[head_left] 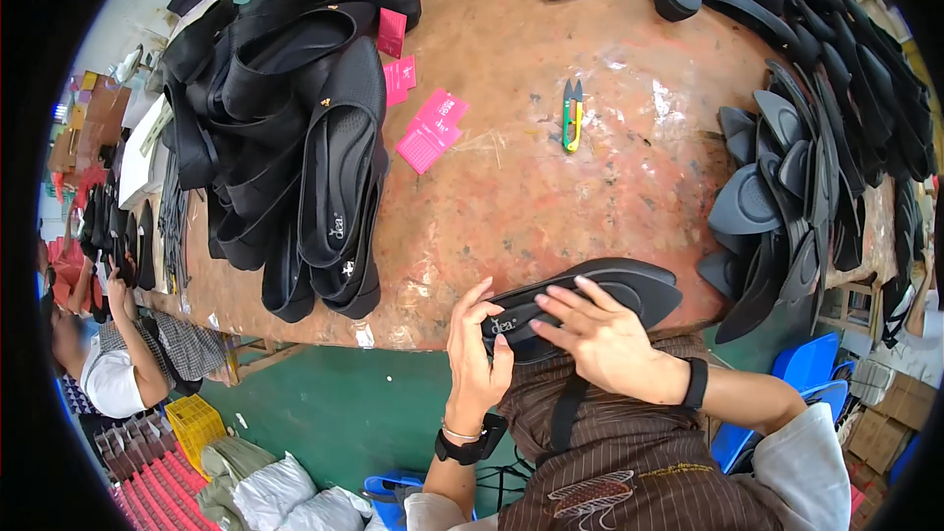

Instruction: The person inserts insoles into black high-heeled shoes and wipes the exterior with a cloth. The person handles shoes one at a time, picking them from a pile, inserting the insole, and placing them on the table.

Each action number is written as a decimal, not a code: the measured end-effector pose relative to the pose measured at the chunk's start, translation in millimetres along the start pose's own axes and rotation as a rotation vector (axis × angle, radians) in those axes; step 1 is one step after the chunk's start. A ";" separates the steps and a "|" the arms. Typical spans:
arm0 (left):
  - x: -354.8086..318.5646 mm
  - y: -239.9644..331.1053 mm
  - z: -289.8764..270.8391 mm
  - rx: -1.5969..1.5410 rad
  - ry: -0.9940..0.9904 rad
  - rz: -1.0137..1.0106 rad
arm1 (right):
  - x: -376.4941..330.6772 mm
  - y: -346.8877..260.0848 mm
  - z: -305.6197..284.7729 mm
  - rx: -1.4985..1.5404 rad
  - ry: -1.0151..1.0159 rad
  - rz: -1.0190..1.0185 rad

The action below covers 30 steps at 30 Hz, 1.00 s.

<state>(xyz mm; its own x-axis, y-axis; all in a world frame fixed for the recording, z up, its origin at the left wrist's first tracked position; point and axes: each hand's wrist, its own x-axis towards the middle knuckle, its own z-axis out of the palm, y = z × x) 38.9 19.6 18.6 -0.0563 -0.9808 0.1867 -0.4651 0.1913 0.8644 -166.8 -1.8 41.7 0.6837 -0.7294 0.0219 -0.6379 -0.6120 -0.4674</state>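
You're holding a black flat shoe (590, 300) just past the near table edge (413, 339), over your lap. Your left hand (477, 354) is gripping its heel end, thumb and fingers wrapped around it. Your right hand (600, 334) is lying on top, fingers spread and pressing flat on the insole (551, 305) inside the shoe. The toe is pointing away to the right of your right hand and is overhanging the table's rim.

Room: straight ahead of both hands the worn brown tabletop (551, 167) is lying bare. Only the yellow-green thread snips (571, 116) are sitting out there, well apart from you. Pink tags (430, 130) are lying ahead-left, near the pile of black flats (305, 138), which is taking up the whole left side and reaching the near edge left of your left hand. Right of your right hand, a stack of grey insoles (772, 206) is crowding the table's right edge and hanging over it, with more black shoes (846, 69) behind. Blue plastic chair (806, 374) is sitting just beside your right elbow. Another person (118, 354) is working far left, well apart.
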 end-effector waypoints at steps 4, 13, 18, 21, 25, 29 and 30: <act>0.7 18.4 22.7 0.143 0.068 -0.060 | 8.9 4.9 -11.2 -0.063 0.120 0.034; 14.1 108.7 71.2 0.533 -0.519 -0.135 | 51.8 82.9 -84.9 0.674 0.426 0.552; -2.8 92.2 94.9 0.599 -0.515 0.036 | -14.2 24.6 -69.8 0.202 0.215 0.127; 0.7 86.9 91.1 0.546 -0.623 0.011 | -33.2 25.2 -47.2 0.336 0.151 0.256; 11.7 96.6 86.1 0.585 -0.594 0.008 | -4.7 50.6 -35.1 0.084 0.173 0.171; 18.6 99.6 83.6 0.595 -0.632 0.044 | 44.9 75.3 -47.8 -0.022 -0.118 0.287; 18.0 98.7 84.0 0.591 -0.617 0.061 | 49.0 74.9 -50.9 -0.008 -0.230 0.337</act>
<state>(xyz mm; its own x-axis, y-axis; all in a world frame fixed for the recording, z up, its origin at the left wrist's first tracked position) -82.2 17.6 68.1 -0.4876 -0.8472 -0.2109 -0.8200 0.3614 0.4438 -199.1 -98.9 52.8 0.4970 -0.8024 -0.3303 -0.8418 -0.3535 -0.4080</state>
